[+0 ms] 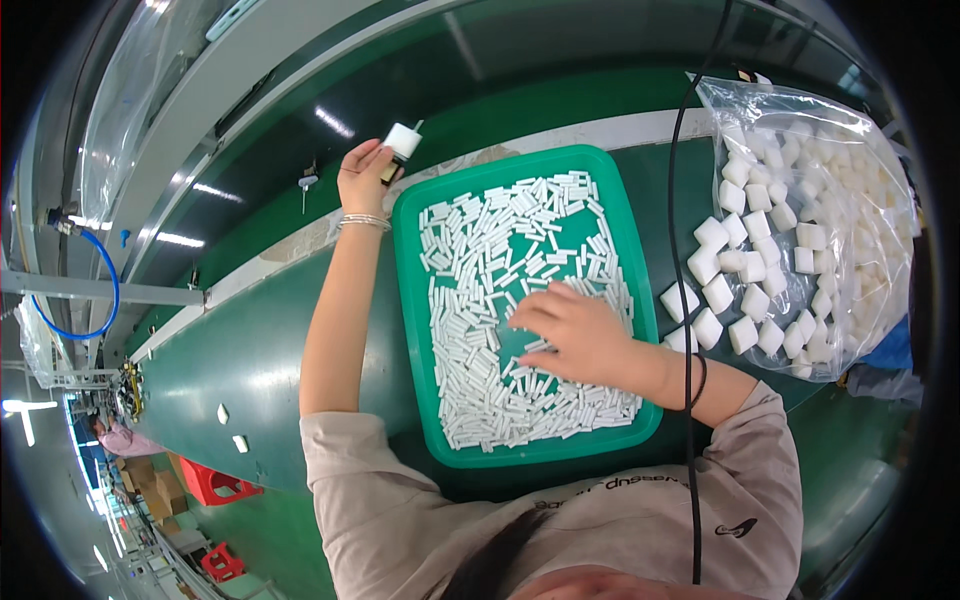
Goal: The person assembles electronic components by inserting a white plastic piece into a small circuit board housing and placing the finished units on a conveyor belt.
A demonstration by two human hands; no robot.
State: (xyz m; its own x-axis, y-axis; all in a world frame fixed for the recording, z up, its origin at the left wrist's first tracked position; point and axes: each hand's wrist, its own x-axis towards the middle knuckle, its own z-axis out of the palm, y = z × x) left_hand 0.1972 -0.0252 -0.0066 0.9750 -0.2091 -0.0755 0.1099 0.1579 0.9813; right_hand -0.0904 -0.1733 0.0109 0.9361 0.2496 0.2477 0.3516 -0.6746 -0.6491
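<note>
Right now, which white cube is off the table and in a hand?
The white cube held up in the left hand, beyond the green tray. The other cubes lie in or beside the clear bag.

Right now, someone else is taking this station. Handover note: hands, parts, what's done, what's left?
Left hand: raised beyond the tray's far left corner, holding one white block with a dark piece under it.
Right hand: down in the green tray, fingers on the small white sticks; whether it grips one cannot be told.
Parts: sticks lie loose across most of the tray. More white blocks spill from the open clear bag on the right, several on the green belt.
Done: two small white pieces lie on the belt to the left.
Left: tray and bag both hold plenty.
</note>
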